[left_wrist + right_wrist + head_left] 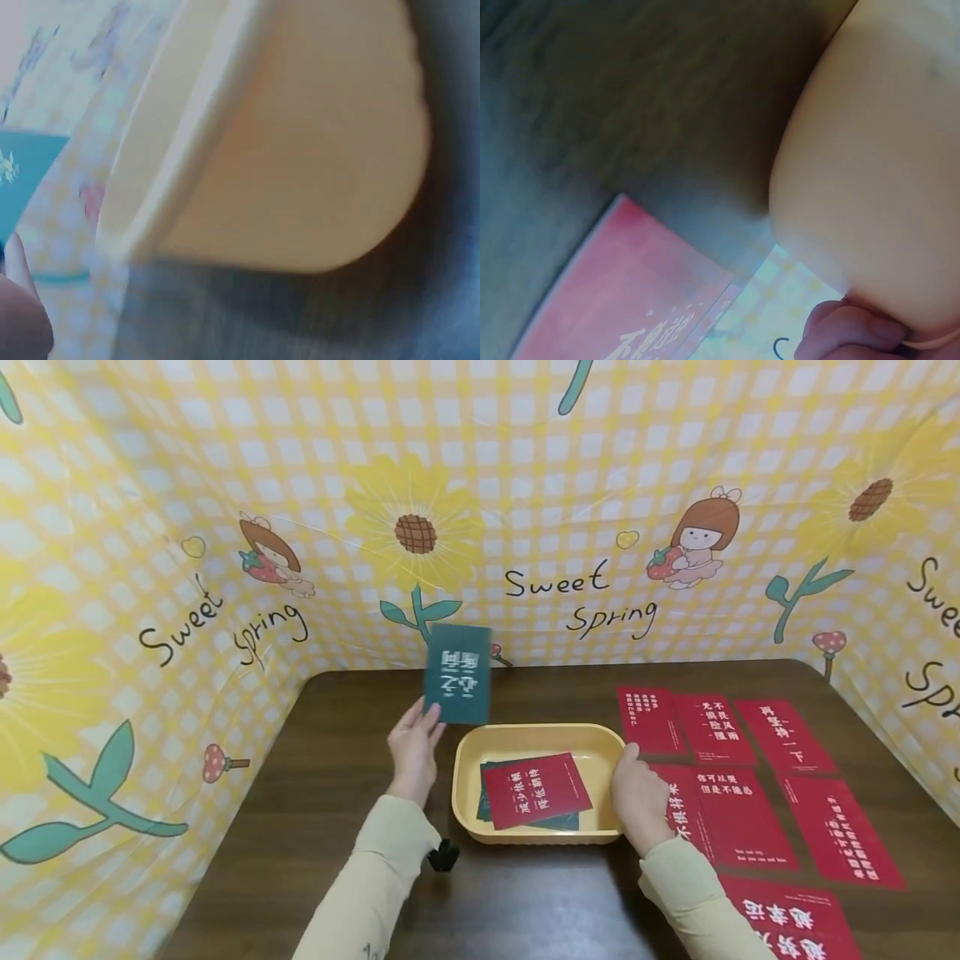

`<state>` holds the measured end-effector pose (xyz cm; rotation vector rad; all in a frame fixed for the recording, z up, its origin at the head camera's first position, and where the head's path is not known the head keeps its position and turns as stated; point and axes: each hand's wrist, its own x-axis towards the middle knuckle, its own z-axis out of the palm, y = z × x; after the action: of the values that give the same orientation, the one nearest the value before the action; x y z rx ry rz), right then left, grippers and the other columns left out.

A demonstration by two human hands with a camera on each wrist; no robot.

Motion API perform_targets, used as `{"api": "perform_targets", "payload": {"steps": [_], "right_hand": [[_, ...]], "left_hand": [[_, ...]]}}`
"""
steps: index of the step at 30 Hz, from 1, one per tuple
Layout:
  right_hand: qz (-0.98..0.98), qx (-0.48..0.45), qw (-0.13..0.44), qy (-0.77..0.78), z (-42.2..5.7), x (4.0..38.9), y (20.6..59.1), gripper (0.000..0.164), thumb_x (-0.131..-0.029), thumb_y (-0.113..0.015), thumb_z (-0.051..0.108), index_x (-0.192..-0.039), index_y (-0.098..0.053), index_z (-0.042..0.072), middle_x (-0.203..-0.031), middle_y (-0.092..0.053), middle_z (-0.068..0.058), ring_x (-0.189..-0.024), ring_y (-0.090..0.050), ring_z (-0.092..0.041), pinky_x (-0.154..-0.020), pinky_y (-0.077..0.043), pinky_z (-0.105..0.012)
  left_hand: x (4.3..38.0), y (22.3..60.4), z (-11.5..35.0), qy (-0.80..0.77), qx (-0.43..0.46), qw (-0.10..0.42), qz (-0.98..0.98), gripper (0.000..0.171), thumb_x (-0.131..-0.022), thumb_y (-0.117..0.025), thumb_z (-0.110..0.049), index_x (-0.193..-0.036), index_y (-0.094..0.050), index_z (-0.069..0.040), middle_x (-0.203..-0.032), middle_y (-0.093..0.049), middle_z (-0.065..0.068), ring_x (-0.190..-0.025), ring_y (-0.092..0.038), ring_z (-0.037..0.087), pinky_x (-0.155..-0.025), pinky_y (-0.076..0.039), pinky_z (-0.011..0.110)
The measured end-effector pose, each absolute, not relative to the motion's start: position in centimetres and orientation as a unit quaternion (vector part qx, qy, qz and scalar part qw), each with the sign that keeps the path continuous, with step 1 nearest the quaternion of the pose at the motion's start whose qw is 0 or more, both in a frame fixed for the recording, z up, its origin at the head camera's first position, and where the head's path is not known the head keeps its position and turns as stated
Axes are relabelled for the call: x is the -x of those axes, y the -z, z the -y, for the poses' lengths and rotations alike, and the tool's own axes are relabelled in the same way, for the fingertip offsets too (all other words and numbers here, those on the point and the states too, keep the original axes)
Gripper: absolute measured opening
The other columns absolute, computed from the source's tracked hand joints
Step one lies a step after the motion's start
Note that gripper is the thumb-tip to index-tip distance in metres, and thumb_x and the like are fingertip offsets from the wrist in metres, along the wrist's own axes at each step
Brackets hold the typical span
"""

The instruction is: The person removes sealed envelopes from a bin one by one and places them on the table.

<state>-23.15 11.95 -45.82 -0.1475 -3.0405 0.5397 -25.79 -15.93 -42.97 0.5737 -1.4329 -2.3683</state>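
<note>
A dark green card with white characters is pinched at its lower left corner by my left hand, raised over the back of the table. In the left wrist view, the green card shows only partly at the left edge. My right hand grips the right rim of a yellow plastic tray. In the right wrist view, curled fingers lie against the tray's wall. Inside the tray, a red card lies over green cards, which it mostly covers.
Several red cards with white characters lie in rows on the right side of the dark wooden table. Behind the table hangs a yellow checked cloth. A small black object sits by the left sleeve.
</note>
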Motion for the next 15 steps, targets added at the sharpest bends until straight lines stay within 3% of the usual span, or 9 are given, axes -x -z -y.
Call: {"api": "perform_targets", "payload": {"steps": [8,15], "right_hand": [[0.984,0.050,0.013,-0.171,-12.1,23.2,45.9,0.006,-0.097,-0.039,-0.003,-0.099,-0.035,-0.008,-0.070,-0.057,-0.026,-0.068,-0.064,-0.045,-0.061,-0.052,-0.055],[0.984,0.051,0.011,-0.171,-11.9,23.3,45.8,0.006,-0.098,-0.037,-0.004,-0.100,-0.035,-0.009,-0.070,-0.057,-0.026,-0.067,-0.064,-0.045,-0.060,-0.052,-0.055]], "left_hand": [[25.6,45.3,19.7,0.826,-0.278,0.133,0.471,0.046,-0.099,-0.044,0.007,-0.144,-0.037,0.006,-0.146,-0.041,0.022,-0.129,-0.047,0.026,-0.100,-0.041,0.028],[25.0,47.1,20.3,0.764,-0.301,0.121,0.558,0.045,-0.098,-0.053,0.003,-0.140,-0.040,0.011,-0.143,-0.042,0.026,-0.128,-0.048,0.031,-0.098,-0.044,0.033]]}}
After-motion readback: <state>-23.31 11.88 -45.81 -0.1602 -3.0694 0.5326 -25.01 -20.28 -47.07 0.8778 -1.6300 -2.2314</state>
